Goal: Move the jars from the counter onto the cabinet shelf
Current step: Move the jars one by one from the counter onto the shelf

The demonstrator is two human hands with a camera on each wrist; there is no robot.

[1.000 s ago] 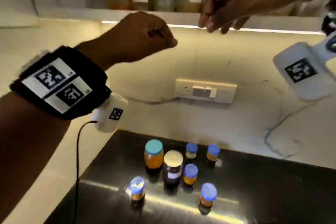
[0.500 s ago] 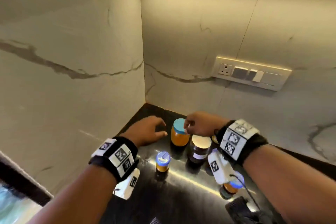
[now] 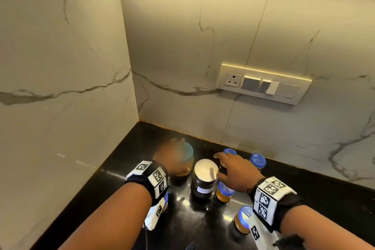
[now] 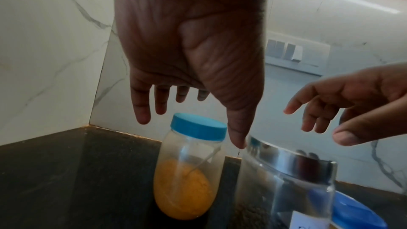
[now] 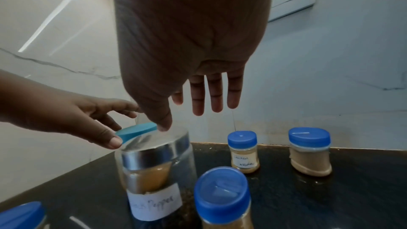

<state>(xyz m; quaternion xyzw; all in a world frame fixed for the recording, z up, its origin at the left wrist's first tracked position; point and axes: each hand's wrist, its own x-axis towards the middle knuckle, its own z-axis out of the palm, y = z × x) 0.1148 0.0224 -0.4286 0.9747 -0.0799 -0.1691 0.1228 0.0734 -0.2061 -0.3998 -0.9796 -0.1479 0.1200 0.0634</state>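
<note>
Several jars stand on the black counter point(image 3: 142, 148). A teal-lidded jar point(image 4: 198, 131) of orange powder is at the back left. Beside it stands a metal-lidded jar point(image 5: 154, 147) labelled pepper. Around them are small blue-capped jars point(image 5: 242, 151) point(image 5: 309, 151) point(image 5: 222, 196). My left hand point(image 4: 193, 119) hovers spread over the teal-lidded jar point(image 3: 187, 154), its fingers not closed on it. My right hand point(image 5: 185, 119) is spread with straight fingers above the metal-lidded jar point(image 3: 205, 170) and a small jar point(image 3: 224, 191), holding nothing. The shelf is out of view.
Marble walls meet in a corner point(image 3: 138, 119) just left of and behind the jars. A switch plate point(image 3: 263, 85) is on the back wall. Two more blue-capped jars sit near my wrists point(image 3: 243, 219) point(image 3: 165, 203). Bare counter lies to the right point(image 3: 324, 199).
Both hands came down from the shelf to the counter. The left hand has moved from the counter onto the space over the teal-lidded jar; the right hand has shifted right, off that lid.
</note>
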